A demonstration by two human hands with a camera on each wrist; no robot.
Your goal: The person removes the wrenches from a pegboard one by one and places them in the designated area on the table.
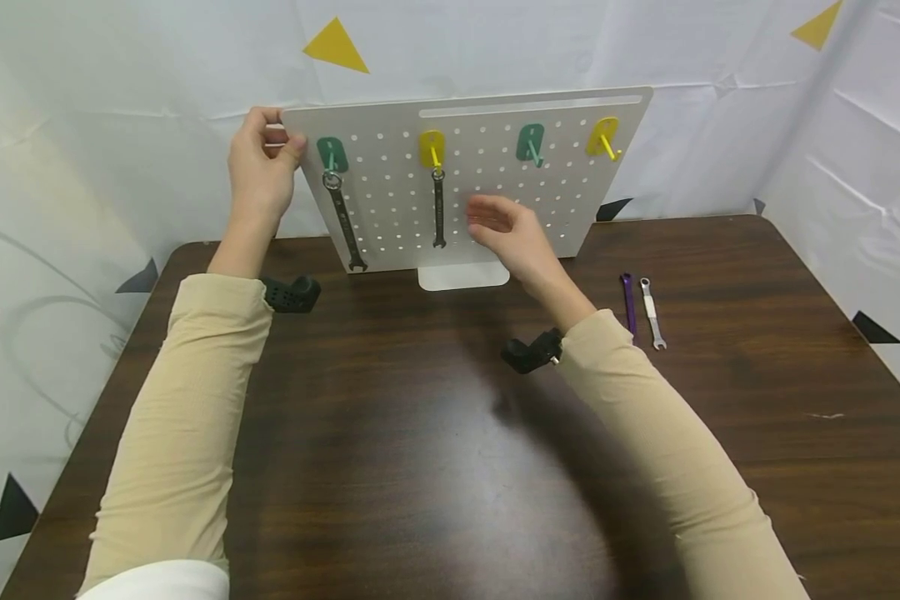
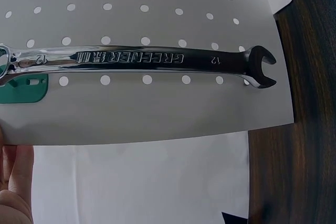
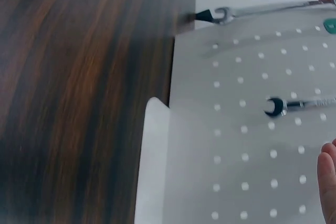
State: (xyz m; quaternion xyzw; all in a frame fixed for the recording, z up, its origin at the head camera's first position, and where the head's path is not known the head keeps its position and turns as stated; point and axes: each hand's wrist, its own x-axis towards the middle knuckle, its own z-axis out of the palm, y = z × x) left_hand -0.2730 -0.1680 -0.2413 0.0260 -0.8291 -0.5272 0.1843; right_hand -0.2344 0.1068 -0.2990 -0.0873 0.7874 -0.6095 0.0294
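Note:
A pale grey pegboard (image 1: 390, 192) stands upright on the table. At its upper left edge, my left hand (image 1: 262, 171) pinches the board between thumb and fingers. From the left green hook (image 1: 332, 154) hangs a long combination wrench (image 1: 343, 221); the left wrist view shows this wrench (image 2: 136, 60) stamped 12. A shorter wrench (image 1: 438, 208) hangs from the left yellow hook (image 1: 432, 150). Just right of that shorter wrench, my right hand (image 1: 513, 233) is in front of the board with nothing in its loosely bent fingers.
Another green hook (image 1: 530, 144) and yellow hook (image 1: 603, 137) carry no tool. A purple wrench (image 1: 628, 300) and a silver wrench (image 1: 651, 312) lie on the brown table (image 1: 420, 467), right of the board. White sheeting (image 1: 495, 50) hangs behind.

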